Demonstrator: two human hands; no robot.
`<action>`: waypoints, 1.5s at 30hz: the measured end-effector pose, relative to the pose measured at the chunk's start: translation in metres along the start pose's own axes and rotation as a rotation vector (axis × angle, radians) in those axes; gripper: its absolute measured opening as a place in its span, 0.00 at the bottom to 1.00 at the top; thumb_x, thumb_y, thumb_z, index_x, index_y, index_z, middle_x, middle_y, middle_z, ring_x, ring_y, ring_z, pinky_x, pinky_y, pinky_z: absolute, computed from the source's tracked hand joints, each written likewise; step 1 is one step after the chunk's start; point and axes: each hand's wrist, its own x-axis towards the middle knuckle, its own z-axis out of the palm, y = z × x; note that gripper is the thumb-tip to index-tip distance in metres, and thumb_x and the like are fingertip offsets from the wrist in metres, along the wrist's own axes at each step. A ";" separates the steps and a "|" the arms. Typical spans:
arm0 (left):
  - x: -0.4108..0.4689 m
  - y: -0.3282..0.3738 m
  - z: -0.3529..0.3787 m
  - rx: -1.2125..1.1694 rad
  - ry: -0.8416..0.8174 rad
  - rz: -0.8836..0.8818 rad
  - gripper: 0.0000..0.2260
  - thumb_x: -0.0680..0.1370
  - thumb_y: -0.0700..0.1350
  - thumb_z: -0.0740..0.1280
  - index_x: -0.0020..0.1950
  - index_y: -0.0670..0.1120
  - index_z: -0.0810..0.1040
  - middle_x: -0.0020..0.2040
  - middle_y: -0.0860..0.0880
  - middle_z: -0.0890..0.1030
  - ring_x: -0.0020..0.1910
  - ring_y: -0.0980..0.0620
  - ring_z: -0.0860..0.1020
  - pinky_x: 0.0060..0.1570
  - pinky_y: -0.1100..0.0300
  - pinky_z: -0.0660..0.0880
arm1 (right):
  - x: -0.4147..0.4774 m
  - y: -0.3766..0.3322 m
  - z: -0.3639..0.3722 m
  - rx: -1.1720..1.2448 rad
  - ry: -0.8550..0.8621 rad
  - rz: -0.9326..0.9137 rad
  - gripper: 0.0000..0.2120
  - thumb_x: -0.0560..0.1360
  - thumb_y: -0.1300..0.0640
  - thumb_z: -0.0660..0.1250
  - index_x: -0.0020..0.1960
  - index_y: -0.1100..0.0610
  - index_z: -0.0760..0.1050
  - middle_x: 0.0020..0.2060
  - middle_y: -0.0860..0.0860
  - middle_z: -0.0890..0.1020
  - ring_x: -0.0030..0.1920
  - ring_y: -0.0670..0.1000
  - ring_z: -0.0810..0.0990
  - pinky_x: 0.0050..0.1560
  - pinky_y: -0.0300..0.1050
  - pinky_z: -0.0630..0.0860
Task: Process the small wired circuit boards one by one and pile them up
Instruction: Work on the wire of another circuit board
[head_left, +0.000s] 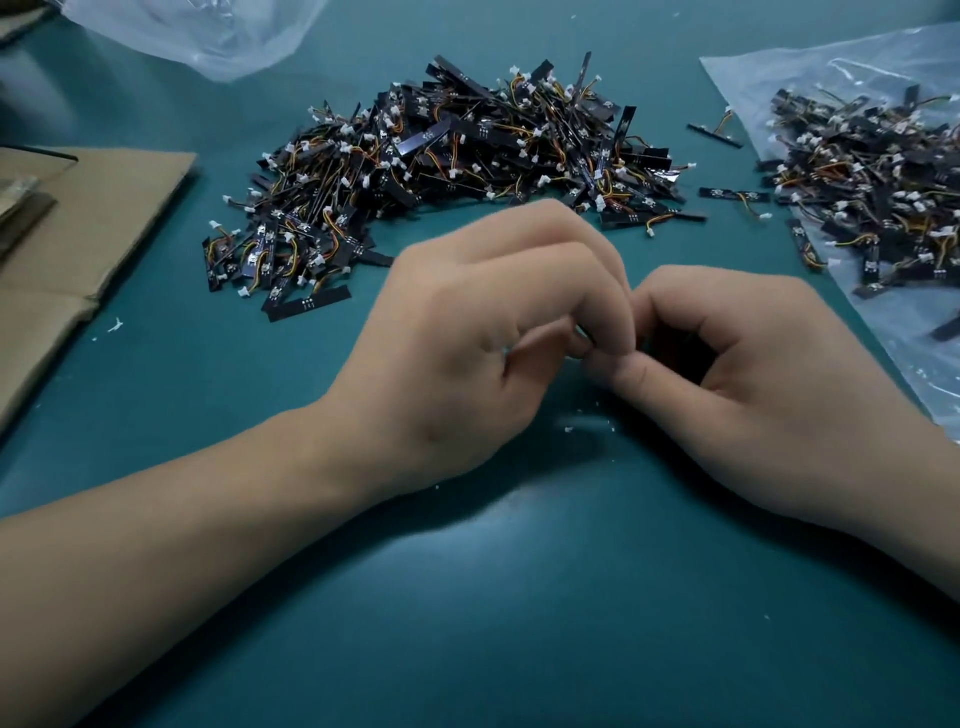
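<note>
Teal mat (467, 623), board pile (441, 171) far side; L hand (493, 338) & R hand (753, 374) fingers curled tip-to-tip, can't tell grasp.

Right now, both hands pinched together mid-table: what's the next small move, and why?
Probably finish working the board before releasing. The left hand and right hand pinch it between meeting fingertips. Only a dark sliver shows, so its state is unclear. Then likely drop it on the central pile, not the bag pile.
</note>
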 end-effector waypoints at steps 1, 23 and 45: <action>0.000 0.000 0.000 0.009 0.002 0.013 0.14 0.72 0.22 0.65 0.42 0.40 0.82 0.47 0.45 0.82 0.46 0.50 0.81 0.47 0.64 0.75 | 0.000 0.001 0.000 0.014 0.010 0.006 0.06 0.76 0.46 0.70 0.43 0.48 0.79 0.35 0.37 0.78 0.37 0.40 0.76 0.38 0.31 0.67; 0.003 0.004 -0.004 -0.016 -0.093 -0.356 0.06 0.81 0.41 0.69 0.45 0.44 0.85 0.34 0.50 0.79 0.34 0.54 0.75 0.37 0.64 0.71 | 0.000 0.001 -0.005 0.223 0.070 0.090 0.10 0.80 0.48 0.64 0.44 0.50 0.79 0.36 0.48 0.84 0.33 0.55 0.78 0.37 0.55 0.74; 0.002 0.007 -0.004 -0.045 -0.112 -0.351 0.08 0.79 0.40 0.69 0.40 0.44 0.84 0.32 0.47 0.80 0.31 0.46 0.76 0.34 0.52 0.71 | 0.000 0.000 -0.006 0.244 0.036 0.088 0.10 0.77 0.49 0.63 0.40 0.51 0.77 0.33 0.52 0.82 0.33 0.55 0.79 0.37 0.55 0.74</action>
